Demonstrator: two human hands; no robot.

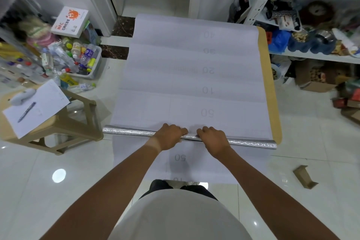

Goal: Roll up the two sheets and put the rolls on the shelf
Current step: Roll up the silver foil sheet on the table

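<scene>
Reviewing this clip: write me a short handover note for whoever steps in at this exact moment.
Left hand and right hand: both curled over the middle of the silver roll.
Sheets: the white sheet is spread on the floor, partly rolled at the near end; a tan sheet shows along its right edge.
Done: first turns only.
Left: finish rolling, roll the other sheet, put both on the shelf.

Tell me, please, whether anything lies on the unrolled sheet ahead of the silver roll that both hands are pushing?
Nothing visible does. The left hand and right hand grip the silver roll, and the white sheet ahead lies bare.
</scene>
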